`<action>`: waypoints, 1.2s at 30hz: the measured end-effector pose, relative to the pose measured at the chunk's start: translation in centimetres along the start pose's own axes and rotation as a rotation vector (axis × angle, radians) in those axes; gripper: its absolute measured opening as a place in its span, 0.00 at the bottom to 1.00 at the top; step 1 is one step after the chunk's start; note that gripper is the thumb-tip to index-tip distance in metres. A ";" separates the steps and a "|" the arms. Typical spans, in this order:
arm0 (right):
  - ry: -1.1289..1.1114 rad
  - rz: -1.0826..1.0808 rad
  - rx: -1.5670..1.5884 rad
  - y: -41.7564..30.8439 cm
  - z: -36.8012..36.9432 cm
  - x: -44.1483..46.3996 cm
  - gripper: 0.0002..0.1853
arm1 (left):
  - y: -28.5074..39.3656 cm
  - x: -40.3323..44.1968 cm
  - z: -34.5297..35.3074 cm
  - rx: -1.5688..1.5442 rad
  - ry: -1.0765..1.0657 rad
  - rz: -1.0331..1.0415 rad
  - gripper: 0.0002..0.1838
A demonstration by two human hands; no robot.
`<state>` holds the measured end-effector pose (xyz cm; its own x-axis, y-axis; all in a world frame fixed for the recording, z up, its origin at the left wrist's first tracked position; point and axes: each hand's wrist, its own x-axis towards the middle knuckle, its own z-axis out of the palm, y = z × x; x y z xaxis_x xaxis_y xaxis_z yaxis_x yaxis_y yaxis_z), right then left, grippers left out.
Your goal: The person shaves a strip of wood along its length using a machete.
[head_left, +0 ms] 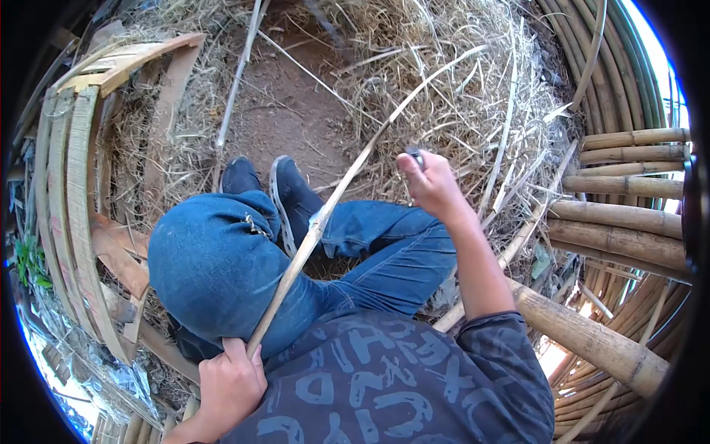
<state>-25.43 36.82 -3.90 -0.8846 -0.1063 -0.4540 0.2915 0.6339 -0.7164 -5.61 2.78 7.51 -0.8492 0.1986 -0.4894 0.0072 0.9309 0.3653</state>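
Observation:
A long, thin strip of cane or bamboo [314, 229] runs diagonally from the lower left, across the blue jeans, up to the straw at the upper right. My left hand [233, 377] is closed round its lower end, beside the bent knee. Away from the strip on the right, my right hand [433, 181] is raised with its fingers wrapped round a small dark tool [416, 157], perhaps a knife handle. Most of that tool is hidden in the fist, and its blade cannot be made out.
Loose straw [473, 96] covers the ground around a bare patch of soil [292, 103]. A wooden slatted frame [78, 192] stands at the left. Bamboo poles [621, 226] line the right side, and a thick pole [592, 333] lies near my right elbow.

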 end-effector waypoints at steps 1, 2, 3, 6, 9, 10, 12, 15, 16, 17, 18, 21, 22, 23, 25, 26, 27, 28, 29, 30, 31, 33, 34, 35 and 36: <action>-0.052 -0.034 -0.053 -1.2 0.7 -0.9 0.28 | 0.0 -0.1 0.2 -0.007 -0.017 0.002 0.14; -0.103 -0.076 -0.101 -1.9 1.4 -1.3 0.27 | -0.1 -0.1 0.3 -0.007 -0.010 0.005 0.14; -0.075 -0.262 -0.218 -1.8 2.1 -1.4 0.26 | -0.2 -0.1 0.3 -0.002 -0.001 0.005 0.14; -0.104 -0.144 -0.149 0.4 2.1 0.1 0.26 | -0.3 -0.3 -0.2 -0.020 -0.024 -0.006 0.14; -0.022 -0.135 -0.049 3.9 0.8 2.3 0.26 | -0.2 -0.3 -0.9 -0.016 -0.025 -0.030 0.14; -0.028 -0.129 -0.014 4.3 0.4 2.7 0.27 | -0.2 -0.4 -0.8 -0.019 -0.018 -0.037 0.14; 0.035 -0.165 -0.079 3.7 1.0 2.1 0.29 | -0.2 -0.3 -0.5 -0.002 -0.043 -0.035 0.14; 0.006 -0.128 0.064 0.7 2.0 0.5 0.32 | -0.1 -0.4 0.0 -0.042 -0.067 -0.074 0.14; -0.034 -0.166 0.087 0.3 2.5 -0.3 0.30 | -0.1 -0.4 0.2 -0.045 -0.079 -0.069 0.14; -0.034 -0.259 -0.057 0.1 2.7 -0.4 0.29 | -0.1 -0.4 0.2 -0.047 -0.068 -0.067 0.14; -0.034 -0.353 -0.196 0.1 3.0 -0.4 0.28 | -0.2 -0.6 0.0 -0.045 -0.057 -0.066 0.14; -0.056 -0.161 -0.069 2.8 2.0 1.8 0.27 | 0.0 -0.4 -0.9 -0.068 -0.101 -0.092 0.14; 0.013 -0.215 -0.030 4.9 1.8 2.9 0.29 | -0.1 -0.5 -1.0 -0.070 -0.084 -0.101 0.14; 0.045 -0.149 0.046 6.0 1.3 3.5 0.30 | -0.2 -0.6 -1.0 -0.084 -0.097 -0.105 0.14; 0.088 -0.138 0.053 6.0 0.9 4.1 0.32 | -0.1 -0.5 -0.6 -0.109 -0.106 -0.111 0.15; 0.115 -0.164 0.025 6.2 1.4 4.1 0.32 | -0.1 -0.4 -0.4 -0.059 -0.058 -0.077 0.15; 0.090 -0.131 0.018 5.1 1.5 3.7 0.31 | -0.1 -0.3 -0.2 -0.007 -0.018 -0.037 0.15; 0.067 -0.094 0.012 3.7 1.4 3.1 0.30 | -0.1 -0.3 0.0 -0.010 -0.028 -0.029 0.15; 0.070 -0.082 0.010 2.2 1.6 2.2 0.30 | -0.1 -0.3 0.3 0.005 -0.012 -0.023 0.16; 0.023 -0.128 -0.031 0.6 2.0 1.2 0.29 | -0.1 -0.2 0.4 0.022 0.004 -0.018 0.16; -0.025 -0.175 -0.067 -0.4 2.4 0.6 0.28 | -0.1 -0.2 0.5 0.024 -0.006 -0.012 0.16; -0.089 -0.235 -0.199 -0.1 2.9 0.8 0.26 | -0.3 -0.3 0.3 0.026 -0.006 -0.007 0.16; -0.113 -0.217 -0.218 0.7 2.7 1.6 0.25 | -0.3 -0.4 -0.2 0.036 -0.009 -0.006 0.16; -0.063 -0.217 -0.161 1.7 2.2 2.3 0.24 | -0.1 -0.4 -0.7 -0.013 -0.071 -0.048 0.16; -0.032 -0.143 -0.077 3.5 1.7 3.4 0.25 | 0.0 -0.4 -1.0 -0.066 -0.129 -0.097 0.16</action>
<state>-26.79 37.32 -8.86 -0.9025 -0.2235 -0.3682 0.1337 0.6674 -0.7326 -5.79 2.40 8.55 -0.7692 0.1503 -0.6210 -0.1101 0.9262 0.3606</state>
